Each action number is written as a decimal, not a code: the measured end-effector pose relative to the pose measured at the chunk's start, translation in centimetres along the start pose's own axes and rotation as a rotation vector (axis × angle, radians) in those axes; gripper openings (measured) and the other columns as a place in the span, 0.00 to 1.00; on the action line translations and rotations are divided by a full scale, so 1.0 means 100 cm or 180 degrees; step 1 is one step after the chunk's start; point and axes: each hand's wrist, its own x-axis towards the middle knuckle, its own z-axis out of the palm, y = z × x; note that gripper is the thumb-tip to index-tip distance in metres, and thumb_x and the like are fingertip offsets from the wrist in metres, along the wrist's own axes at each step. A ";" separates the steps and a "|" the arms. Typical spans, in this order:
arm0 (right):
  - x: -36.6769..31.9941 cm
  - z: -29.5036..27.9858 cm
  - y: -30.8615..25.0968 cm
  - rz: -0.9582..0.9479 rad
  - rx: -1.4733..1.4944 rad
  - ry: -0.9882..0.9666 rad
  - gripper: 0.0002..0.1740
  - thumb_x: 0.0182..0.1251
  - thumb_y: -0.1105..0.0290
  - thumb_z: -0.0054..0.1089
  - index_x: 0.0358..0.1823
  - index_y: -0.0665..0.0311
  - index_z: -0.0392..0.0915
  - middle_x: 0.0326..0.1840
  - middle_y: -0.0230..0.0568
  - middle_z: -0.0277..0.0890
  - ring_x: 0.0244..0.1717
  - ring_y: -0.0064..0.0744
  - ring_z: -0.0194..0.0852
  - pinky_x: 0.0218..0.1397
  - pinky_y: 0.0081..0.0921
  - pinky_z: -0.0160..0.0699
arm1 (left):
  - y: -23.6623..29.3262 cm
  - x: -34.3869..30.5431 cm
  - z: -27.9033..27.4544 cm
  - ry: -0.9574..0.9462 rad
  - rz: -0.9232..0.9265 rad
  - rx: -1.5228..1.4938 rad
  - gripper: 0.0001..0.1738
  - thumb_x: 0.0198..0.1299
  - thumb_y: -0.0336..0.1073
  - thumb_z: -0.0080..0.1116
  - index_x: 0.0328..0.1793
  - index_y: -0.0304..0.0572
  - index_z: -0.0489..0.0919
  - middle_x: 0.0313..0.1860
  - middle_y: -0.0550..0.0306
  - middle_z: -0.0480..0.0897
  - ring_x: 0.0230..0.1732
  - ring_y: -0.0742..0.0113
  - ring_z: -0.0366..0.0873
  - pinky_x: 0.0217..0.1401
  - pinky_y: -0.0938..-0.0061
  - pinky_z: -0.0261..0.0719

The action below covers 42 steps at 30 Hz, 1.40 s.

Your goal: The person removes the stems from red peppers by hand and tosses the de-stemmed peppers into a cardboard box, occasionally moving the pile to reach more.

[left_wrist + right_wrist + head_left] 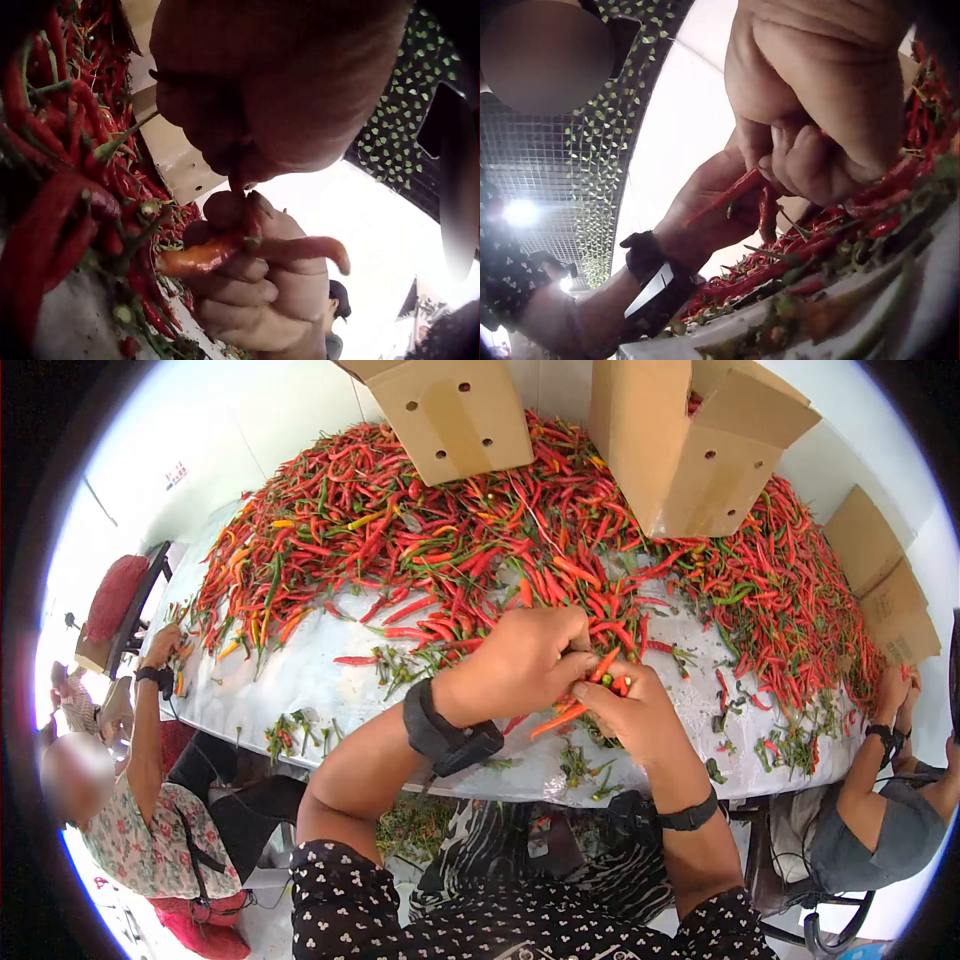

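My right hand [635,710] grips several chili peppers; an orange chili [560,720] sticks out of it toward the left. In the left wrist view, an orange-red chili [199,257] and a paler one [311,250] poke out on either side of that hand's curled fingers. My left hand [525,665] meets it, fingertips curled and pinching a red chili [238,182] at the right thumb. From the right wrist, red chilies [767,214] hang below the right fingers. Both hands are over the table's near part, in front of the chili heap [480,550].
Two cardboard boxes [455,420] [690,460] stand on the heap at the back. Plucked green stems [580,765] lie along the near edge of the white table [330,640]. One person's hand [160,647] works at the left, another person's hands [893,690] at the right.
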 end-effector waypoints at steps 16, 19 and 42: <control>0.012 0.036 -0.188 -0.3420 -0.1345 0.1813 0.09 0.60 0.70 0.57 0.37 0.67 0.74 0.28 0.32 0.75 0.31 0.14 0.69 0.32 0.16 0.69 | -0.068 0.010 -0.029 0.1169 -0.0957 -0.0861 0.11 0.51 0.34 0.60 0.27 0.33 0.72 0.21 0.53 0.74 0.24 0.71 0.70 0.27 0.73 0.69; 0.089 0.039 -0.273 -0.4209 -0.1949 0.1998 0.13 0.63 0.63 0.54 0.39 0.67 0.76 0.25 0.25 0.71 0.23 0.09 0.61 0.23 0.09 0.57 | -0.072 0.009 -0.025 0.1193 -0.0912 -0.0791 0.11 0.52 0.34 0.60 0.27 0.34 0.73 0.21 0.54 0.75 0.24 0.71 0.71 0.27 0.72 0.69; -0.005 -0.033 -0.030 -0.0149 0.2602 -0.0104 0.18 0.67 0.54 0.47 0.44 0.62 0.70 0.25 0.31 0.65 0.22 0.17 0.59 0.15 0.11 0.50 | -0.042 0.009 -0.033 0.0023 -0.0875 -0.0342 0.11 0.46 0.33 0.63 0.33 0.34 0.78 0.26 0.59 0.78 0.30 0.74 0.74 0.37 0.76 0.72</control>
